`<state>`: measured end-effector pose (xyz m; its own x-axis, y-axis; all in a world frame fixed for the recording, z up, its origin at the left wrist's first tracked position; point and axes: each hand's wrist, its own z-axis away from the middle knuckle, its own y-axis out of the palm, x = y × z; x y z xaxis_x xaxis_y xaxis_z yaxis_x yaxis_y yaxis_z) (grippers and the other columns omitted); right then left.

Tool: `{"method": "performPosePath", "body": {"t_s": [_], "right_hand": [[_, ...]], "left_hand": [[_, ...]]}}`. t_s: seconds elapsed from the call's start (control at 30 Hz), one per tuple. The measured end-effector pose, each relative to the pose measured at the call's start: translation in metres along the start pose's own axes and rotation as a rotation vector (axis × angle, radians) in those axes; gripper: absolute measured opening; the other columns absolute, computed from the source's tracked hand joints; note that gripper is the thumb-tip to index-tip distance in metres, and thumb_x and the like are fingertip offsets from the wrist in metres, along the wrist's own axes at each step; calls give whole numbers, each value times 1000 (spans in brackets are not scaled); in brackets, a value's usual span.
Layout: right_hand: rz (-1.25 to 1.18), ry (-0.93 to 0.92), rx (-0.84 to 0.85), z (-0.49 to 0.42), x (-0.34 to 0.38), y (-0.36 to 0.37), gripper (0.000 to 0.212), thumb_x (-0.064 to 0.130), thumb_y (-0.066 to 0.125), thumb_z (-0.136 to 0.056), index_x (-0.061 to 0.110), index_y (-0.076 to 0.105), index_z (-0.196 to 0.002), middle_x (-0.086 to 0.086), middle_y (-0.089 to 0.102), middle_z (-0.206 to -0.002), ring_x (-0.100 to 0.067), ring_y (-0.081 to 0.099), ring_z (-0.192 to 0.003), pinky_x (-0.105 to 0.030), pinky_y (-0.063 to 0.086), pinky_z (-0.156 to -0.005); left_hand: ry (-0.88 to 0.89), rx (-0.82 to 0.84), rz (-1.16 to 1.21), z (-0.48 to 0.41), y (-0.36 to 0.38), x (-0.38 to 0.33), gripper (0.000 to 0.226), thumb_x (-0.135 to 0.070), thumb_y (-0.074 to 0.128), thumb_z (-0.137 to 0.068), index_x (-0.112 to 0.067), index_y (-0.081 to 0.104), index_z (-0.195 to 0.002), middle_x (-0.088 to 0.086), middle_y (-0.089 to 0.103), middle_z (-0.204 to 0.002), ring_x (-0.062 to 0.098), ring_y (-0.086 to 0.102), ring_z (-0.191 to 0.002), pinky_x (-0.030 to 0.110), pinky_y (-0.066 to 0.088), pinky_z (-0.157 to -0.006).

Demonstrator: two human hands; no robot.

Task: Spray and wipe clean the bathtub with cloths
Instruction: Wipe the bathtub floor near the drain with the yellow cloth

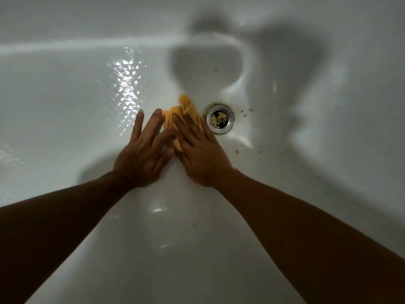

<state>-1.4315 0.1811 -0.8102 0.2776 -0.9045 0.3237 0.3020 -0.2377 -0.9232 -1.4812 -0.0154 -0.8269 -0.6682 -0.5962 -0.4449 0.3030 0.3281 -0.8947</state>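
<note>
The yellow cloth [183, 108] lies bunched on the bathtub [65, 95] floor at mid-frame, just left of the drain [220, 119] and running up-frame. The right hand [201, 154] presses it with straight fingers; the left hand [142, 154], fingers spread, lies flat at its left edge. Crumbs [237, 151] sit right of the drain, so the next wipe probably goes that way.

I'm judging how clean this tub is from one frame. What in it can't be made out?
All in the head view:
The yellow cloth: mostly hidden under the right hand, so its size and dirt are unclear.
The bits in the drain: too small to identify.
The left hand: whether its fingertips touch the cloth is unclear.
The bathtub: far end shadowed and blurred; rim cut off by the frame edges.
</note>
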Motion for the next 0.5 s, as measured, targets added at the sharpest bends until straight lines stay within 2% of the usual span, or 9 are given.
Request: {"method": "performPosePath", "body": {"t_s": [0.1,0.2,0.37,0.5], "right_hand": [[77,-108,92,37,-7,0,57,35,28,-110,16,18,-163,-9,10,-170,-25,3,-158,-51,11,-126],[173,-171,124,54,-34,-10,56,37,23,-111,19,14,-163,-8,7,-171,-25,1,-158,-50,11,-127],[299,20,56,57,-94,-34,57,34,34,-110,20,19,-163,-15,12,-169,-32,7,-157,-51,13,-126],[376,87,79,26,-127,-54,57,40,21,-111,23,10,-164,-12,8,-170,-29,3,-158,-51,8,-127]], "left_hand": [[-34,-14,65,0,0,-1,45,-30,40,-104,8,59,-120,34,43,-147,42,26,-151,69,16,-118],[-34,-15,75,0,-1,-1,46,-32,39,-105,7,59,-119,34,44,-146,45,28,-149,70,17,-117],[-40,-39,90,-2,0,1,42,-28,43,-104,8,58,-120,34,43,-145,47,30,-147,69,17,-117],[-45,-38,86,-2,0,0,42,-27,43,-104,8,59,-121,34,43,-145,46,30,-147,68,17,-118]]}}
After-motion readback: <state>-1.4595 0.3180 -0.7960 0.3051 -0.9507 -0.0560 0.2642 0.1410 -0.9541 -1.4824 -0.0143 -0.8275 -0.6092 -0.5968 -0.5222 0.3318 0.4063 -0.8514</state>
